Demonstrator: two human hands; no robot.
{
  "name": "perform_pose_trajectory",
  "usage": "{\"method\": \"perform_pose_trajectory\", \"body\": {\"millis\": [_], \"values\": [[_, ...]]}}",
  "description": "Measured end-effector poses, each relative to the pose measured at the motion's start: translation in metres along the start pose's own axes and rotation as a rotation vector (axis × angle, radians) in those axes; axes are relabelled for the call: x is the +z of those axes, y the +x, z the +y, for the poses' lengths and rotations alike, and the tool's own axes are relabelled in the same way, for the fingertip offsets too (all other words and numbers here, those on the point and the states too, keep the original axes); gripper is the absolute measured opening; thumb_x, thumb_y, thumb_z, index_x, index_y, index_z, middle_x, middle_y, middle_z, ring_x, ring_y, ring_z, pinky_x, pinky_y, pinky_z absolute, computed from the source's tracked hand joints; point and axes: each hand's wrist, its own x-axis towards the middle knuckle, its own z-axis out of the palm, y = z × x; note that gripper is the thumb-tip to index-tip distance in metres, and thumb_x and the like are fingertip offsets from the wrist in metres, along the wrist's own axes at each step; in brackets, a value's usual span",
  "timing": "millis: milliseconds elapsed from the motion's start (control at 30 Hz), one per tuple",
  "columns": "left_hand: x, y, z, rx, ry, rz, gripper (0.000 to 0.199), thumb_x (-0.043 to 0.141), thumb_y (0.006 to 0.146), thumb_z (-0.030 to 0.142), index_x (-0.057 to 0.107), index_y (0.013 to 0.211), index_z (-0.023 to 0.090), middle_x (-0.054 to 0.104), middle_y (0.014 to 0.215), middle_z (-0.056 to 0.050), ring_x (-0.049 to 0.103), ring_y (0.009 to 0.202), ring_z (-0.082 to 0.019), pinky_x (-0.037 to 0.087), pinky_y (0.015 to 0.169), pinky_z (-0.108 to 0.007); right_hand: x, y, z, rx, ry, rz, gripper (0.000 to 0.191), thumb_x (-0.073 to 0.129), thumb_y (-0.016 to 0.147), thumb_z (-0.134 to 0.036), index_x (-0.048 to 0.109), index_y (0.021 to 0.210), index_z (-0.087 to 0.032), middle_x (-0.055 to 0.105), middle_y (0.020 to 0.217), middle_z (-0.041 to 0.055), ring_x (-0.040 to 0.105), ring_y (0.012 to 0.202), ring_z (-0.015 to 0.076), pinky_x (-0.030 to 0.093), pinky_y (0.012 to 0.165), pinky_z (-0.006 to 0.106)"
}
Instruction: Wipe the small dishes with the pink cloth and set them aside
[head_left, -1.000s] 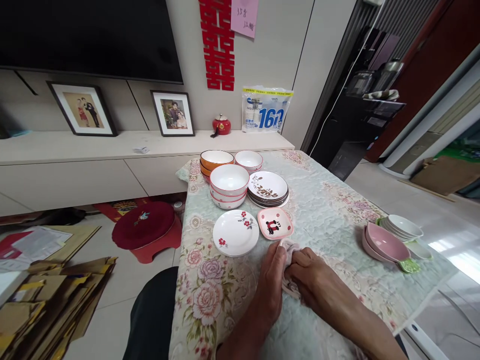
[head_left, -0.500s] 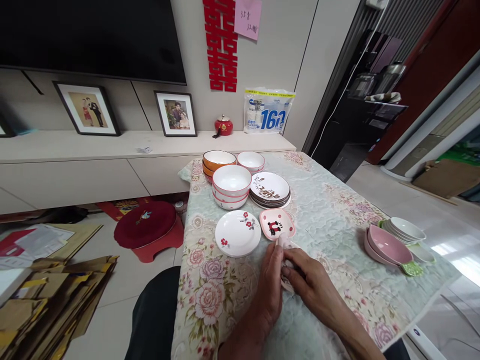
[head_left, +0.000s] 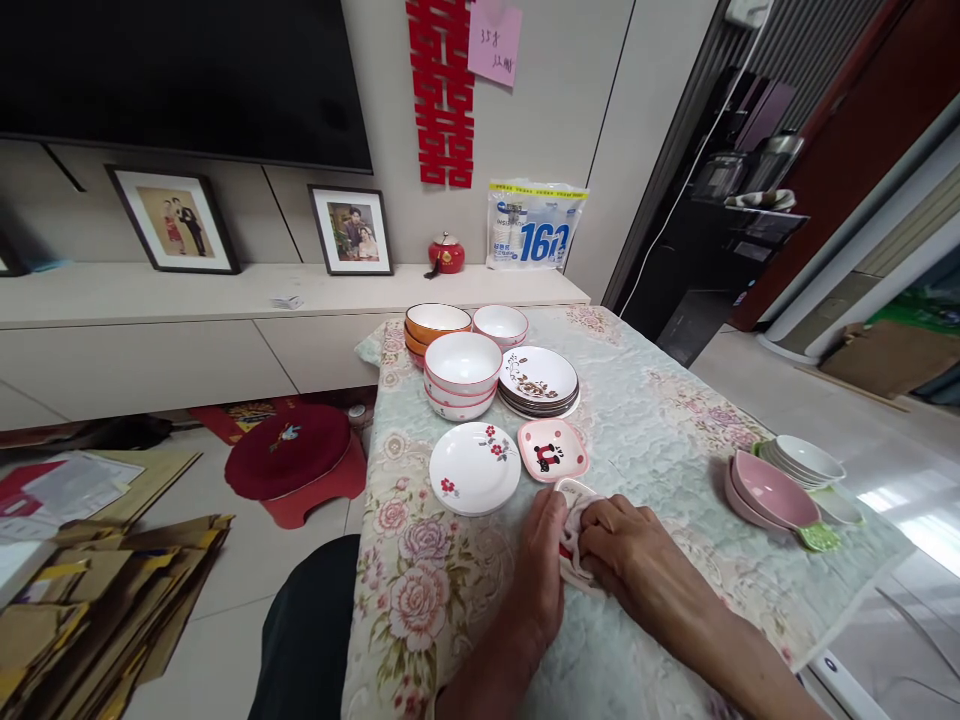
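Note:
My left hand (head_left: pixel 541 565) grips the left edge of a small light dish (head_left: pixel 574 490) above the tablecloth, low in the middle. Bunched in my closed right hand (head_left: pixel 626 545) is a whitish cloth (head_left: pixel 574 525), pressed on the dish's face. A pink square plate (head_left: pixel 553 450) with a cat print lies just beyond my hands. To its left is a white plate with red flowers (head_left: pixel 475 468). Behind them stand white bowls with red rims (head_left: pixel 463 365) and a stack of brown-flowered plates (head_left: pixel 538 375).
Orange bowls (head_left: pixel 438 322) and another white bowl (head_left: pixel 500 324) stand farther back. Pink bowls (head_left: pixel 776 488) and small white bowls (head_left: pixel 808 458) sit at the table's right. A red stool (head_left: pixel 289 450) is on the floor at left.
My right hand has moved slightly right and turned over the dish with the cloth. More of the dish and cloth shows between my hands.

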Motion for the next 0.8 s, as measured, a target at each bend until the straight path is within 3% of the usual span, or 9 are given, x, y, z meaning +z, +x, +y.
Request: {"method": "perform_pose_trajectory", "body": {"millis": [167, 400, 500, 600, 700, 800], "values": [[0.004, 0.0, 0.001, -0.003, -0.014, 0.006, 0.045, 0.063, 0.081, 0.053, 0.068, 0.105, 0.016, 0.072, 0.105, -0.01, 0.063, 0.107, -0.026, 0.046, 0.097, -0.038, 0.023, -0.001, 0.007, 0.105, -0.154, 0.217, 0.015, 0.059, 0.088, -0.008, 0.062, 0.081, -0.02, 0.061, 0.089, 0.0065, 0.051, 0.086, 0.0242, 0.038, 0.067, 0.035], [0.007, -0.003, 0.01, 0.04, -0.073, -0.04, 0.048, 0.059, 0.085, 0.051, 0.066, 0.119, 0.017, 0.069, 0.123, -0.012, 0.06, 0.118, -0.029, 0.047, 0.1, -0.039, 0.047, 0.006, 0.025, 0.189, 0.117, 0.576, 0.011, 0.046, 0.096, -0.018, 0.057, 0.099, -0.019, 0.06, 0.095, 0.0083, 0.055, 0.091, 0.024, 0.048, 0.079, 0.04], [0.004, -0.002, 0.008, 0.042, -0.066, -0.052, 0.049, 0.061, 0.085, 0.049, 0.065, 0.122, 0.017, 0.066, 0.127, -0.012, 0.058, 0.122, -0.029, 0.045, 0.103, -0.04, 0.042, 0.009, 0.027, 0.199, 0.175, 0.589, 0.024, 0.046, 0.097, -0.022, 0.057, 0.119, -0.02, 0.064, 0.1, 0.0084, 0.058, 0.094, 0.0239, 0.051, 0.081, 0.041], [0.003, -0.001, 0.006, 0.006, -0.049, -0.125, 0.047, 0.061, 0.086, 0.045, 0.063, 0.125, 0.018, 0.067, 0.124, -0.011, 0.059, 0.119, -0.028, 0.044, 0.103, -0.039, 0.027, 0.014, 0.022, 0.057, 0.209, 0.572, 0.029, 0.046, 0.099, -0.022, 0.06, 0.124, -0.022, 0.066, 0.107, 0.0095, 0.059, 0.098, 0.0237, 0.053, 0.083, 0.041], [0.003, -0.002, 0.004, -0.089, -0.037, -0.201, 0.046, 0.062, 0.082, 0.032, 0.061, 0.126, 0.019, 0.071, 0.111, -0.009, 0.064, 0.105, -0.027, 0.049, 0.093, -0.038, 0.008, 0.02, 0.015, -0.076, 0.248, 0.49, 0.03, 0.046, 0.099, -0.02, 0.062, 0.124, -0.025, 0.066, 0.111, 0.0088, 0.058, 0.101, 0.0227, 0.053, 0.085, 0.039], [0.004, -0.003, 0.004, -0.121, 0.006, -0.187, 0.054, 0.059, 0.069, 0.016, 0.062, 0.123, 0.018, 0.072, 0.1, -0.007, 0.065, 0.091, -0.025, 0.051, 0.078, -0.034, -0.002, 0.024, 0.015, -0.118, 0.247, 0.408, 0.03, 0.047, 0.099, -0.02, 0.064, 0.122, -0.026, 0.067, 0.111, 0.0079, 0.059, 0.1, 0.0217, 0.054, 0.084, 0.038]]}}
